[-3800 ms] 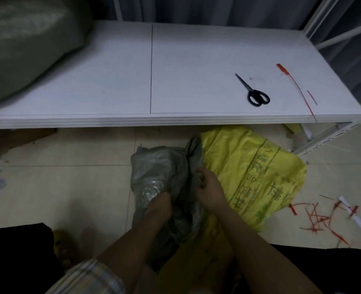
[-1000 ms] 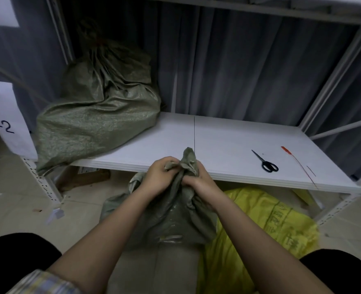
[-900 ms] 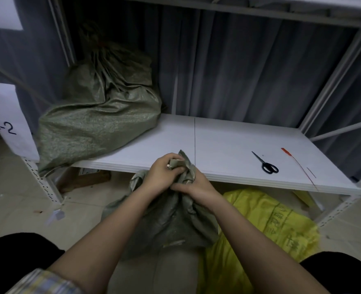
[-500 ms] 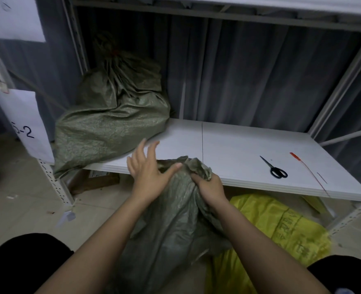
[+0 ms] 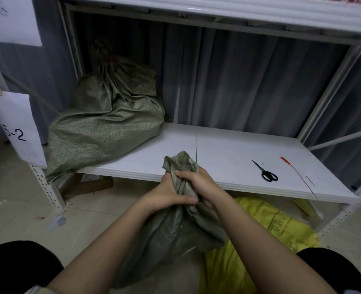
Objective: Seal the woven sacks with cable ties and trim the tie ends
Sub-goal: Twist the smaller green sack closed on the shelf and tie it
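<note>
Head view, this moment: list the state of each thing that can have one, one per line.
Green sack: neck bunched, no tie on it visible.
Left hand: grips the bunched neck.
Right hand: grips the neck just above.
Sack on shelf: neck tied with something red.
Scissors: closed, lying on the shelf, untouched.
Red cable tie: loose, lying on the shelf, unused.
Yellow sack: lying on the floor, mouth not visible.

A paper label (image 5: pixel 20 132) marked "-2" hangs on the rack post; grey curtain (image 5: pixel 239 81) behind the white shelf (image 5: pixel 224 151)
</note>
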The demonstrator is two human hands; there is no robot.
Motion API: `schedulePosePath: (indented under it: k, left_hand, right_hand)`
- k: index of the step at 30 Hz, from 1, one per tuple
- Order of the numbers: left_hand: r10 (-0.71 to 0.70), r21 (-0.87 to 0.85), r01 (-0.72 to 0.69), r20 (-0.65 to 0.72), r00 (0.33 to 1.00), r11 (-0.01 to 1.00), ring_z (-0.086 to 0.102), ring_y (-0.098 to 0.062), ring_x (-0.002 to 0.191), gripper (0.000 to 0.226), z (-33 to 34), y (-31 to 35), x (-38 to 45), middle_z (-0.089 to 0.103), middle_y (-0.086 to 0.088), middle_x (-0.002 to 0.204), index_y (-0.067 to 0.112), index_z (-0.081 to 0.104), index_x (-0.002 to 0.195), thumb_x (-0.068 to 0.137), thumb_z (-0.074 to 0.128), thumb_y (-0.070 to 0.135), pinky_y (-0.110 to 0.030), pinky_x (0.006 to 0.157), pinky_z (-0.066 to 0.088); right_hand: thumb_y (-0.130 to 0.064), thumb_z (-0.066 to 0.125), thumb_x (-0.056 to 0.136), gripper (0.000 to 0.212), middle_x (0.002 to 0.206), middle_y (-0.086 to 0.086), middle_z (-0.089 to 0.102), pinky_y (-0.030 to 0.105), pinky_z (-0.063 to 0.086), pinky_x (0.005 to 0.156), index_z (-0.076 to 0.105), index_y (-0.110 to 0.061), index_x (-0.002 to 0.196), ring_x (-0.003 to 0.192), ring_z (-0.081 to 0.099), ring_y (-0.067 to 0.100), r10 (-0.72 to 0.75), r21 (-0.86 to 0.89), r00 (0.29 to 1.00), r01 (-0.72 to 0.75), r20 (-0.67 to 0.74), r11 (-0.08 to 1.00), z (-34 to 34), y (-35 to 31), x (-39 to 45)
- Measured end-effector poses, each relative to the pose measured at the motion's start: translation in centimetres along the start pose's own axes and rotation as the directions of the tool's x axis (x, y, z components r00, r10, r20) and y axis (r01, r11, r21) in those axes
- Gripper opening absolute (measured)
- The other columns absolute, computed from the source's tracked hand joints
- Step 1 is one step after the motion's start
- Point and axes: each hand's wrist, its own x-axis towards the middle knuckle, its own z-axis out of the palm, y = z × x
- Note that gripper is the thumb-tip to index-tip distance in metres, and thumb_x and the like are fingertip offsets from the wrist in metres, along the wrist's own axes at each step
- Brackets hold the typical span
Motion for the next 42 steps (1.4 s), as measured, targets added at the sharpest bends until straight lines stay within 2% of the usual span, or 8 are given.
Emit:
schedulePosePath:
  k: [5, 13, 17, 22, 28, 34, 38, 42]
  left_hand:
    - [0.192, 0.320, -0.152, -0.099, 0.976, 0.935, 0.033, -0.014, 0.127, 0.096, 1.1, 0.6, 0.0, 0.035, 0.000, 0.124, 0.014, 0.032, 0.136, 0.060, 0.086, 0.035, -0.022, 0.106, 0.031]
    - [0.118, -0.036, -0.141, -0.371, 0.921, 0.989, 0.057, -0.016, 0.106, 0.058, 0.0, 0.7, 2.5, 0.062, -0.003, 0.114, 0.011, 0.050, 0.123, 0.069, 0.071, 0.006, -0.031, 0.092, 0.046]
    - [0.047, -0.228, -0.137, -0.363, 0.931, 0.964, 0.060, -0.016, 0.092, 0.053, 0.1, 1.3, 2.8, 0.063, -0.001, 0.096, 0.009, 0.049, 0.115, 0.070, 0.066, -0.012, -0.023, 0.074, 0.047]
    - [0.019, -0.526, -0.165, -0.272, 0.962, 0.835, 0.065, -0.027, 0.096, 0.060, 0.0, 2.3, 2.0, 0.068, -0.012, 0.103, 0.008, 0.052, 0.117, 0.062, 0.068, -0.010, -0.036, 0.085, 0.052]
    - [0.191, -0.251, -0.238, -0.198, 0.961, 0.938, 0.065, -0.021, 0.104, 0.043, -1.3, 2.9, 0.9, 0.071, -0.007, 0.105, 0.009, 0.061, 0.111, 0.072, 0.075, -0.002, -0.033, 0.094, 0.050]
    - [0.205, -0.084, -0.228, -0.218, 0.954, 0.970, 0.035, -0.007, 0.133, 0.097, -2.0, 2.4, 0.4, 0.039, 0.007, 0.145, 0.025, 0.020, 0.148, 0.072, 0.080, 0.023, -0.025, 0.107, 0.032]
    - [0.037, 0.027, -0.037, -0.002, 0.999, 0.999, 0.029, -0.009, 0.137, 0.114, -2.2, 1.6, -0.1, 0.022, 0.009, 0.153, 0.022, -0.010, 0.150, 0.075, 0.076, 0.033, -0.015, 0.098, 0.030]
    - [0.044, -0.001, -0.044, 0.065, 0.997, 0.999, 0.044, -0.005, 0.121, 0.107, -1.1, 0.3, 0.3, 0.040, 0.005, 0.139, 0.014, -0.002, 0.147, 0.075, 0.077, 0.013, -0.003, 0.082, 0.041]
  right_hand:
    - [-0.014, 0.065, 0.065, 0.044, 0.094, 0.015, 0.066, 0.039, 0.054, 0.080, 0.056, -0.007, 0.108, 0.090, 0.067, 0.028, 0.006, -0.023, 0.998, -0.005, 0.057, 1.000, 0.3, -1.2, -0.3]
    - [0.002, 0.054, 0.087, 0.034, 0.120, 0.006, 0.056, 0.017, 0.049, 0.067, 0.056, -0.016, 0.116, 0.093, 0.059, 0.011, -0.234, -0.070, 0.966, 0.227, -0.107, 0.971, -2.6, -2.6, -1.6]
    - [0.000, 0.058, 0.078, 0.069, 0.135, 0.002, 0.050, 0.021, 0.048, 0.087, 0.036, -0.017, 0.141, 0.111, 0.052, 0.009, -0.158, -0.291, 0.986, 0.166, 0.051, 0.942, -3.0, -0.6, -1.9]
    - [-0.019, 0.087, 0.062, 0.108, 0.126, 0.000, 0.057, 0.026, 0.051, 0.091, 0.016, -0.026, 0.144, 0.110, 0.059, 0.010, -0.060, -0.252, 0.989, 0.093, 0.136, 0.963, -1.7, 2.0, -1.1]
    - [-0.008, 0.083, 0.065, 0.047, 0.099, -0.003, 0.069, 0.012, 0.049, 0.076, 0.062, -0.011, 0.106, 0.085, 0.064, -0.008, -0.261, -0.251, 0.965, 0.245, -0.031, 0.936, 0.4, 2.9, -0.2]
    - [-0.009, 0.063, 0.085, 0.012, 0.092, 0.004, 0.070, 0.017, 0.055, 0.071, 0.065, -0.013, 0.096, 0.082, 0.066, 0.010, -0.199, -0.145, 0.972, 0.181, -0.123, 0.973, 0.8, 1.9, 0.2]
    - [-0.016, 0.068, 0.085, 0.024, 0.100, 0.009, 0.072, 0.034, 0.057, 0.081, 0.065, -0.011, 0.109, 0.091, 0.069, 0.022, -0.052, 0.098, 0.997, 0.058, -0.057, 0.993, 1.1, 1.1, 0.4]
    - [-0.021, 0.061, 0.091, 0.035, 0.115, 0.008, 0.068, 0.032, 0.050, 0.093, 0.058, -0.010, 0.124, 0.106, 0.065, 0.019, 0.038, 0.163, 0.993, -0.057, 0.114, 0.985, 1.5, 1.0, 0.7]
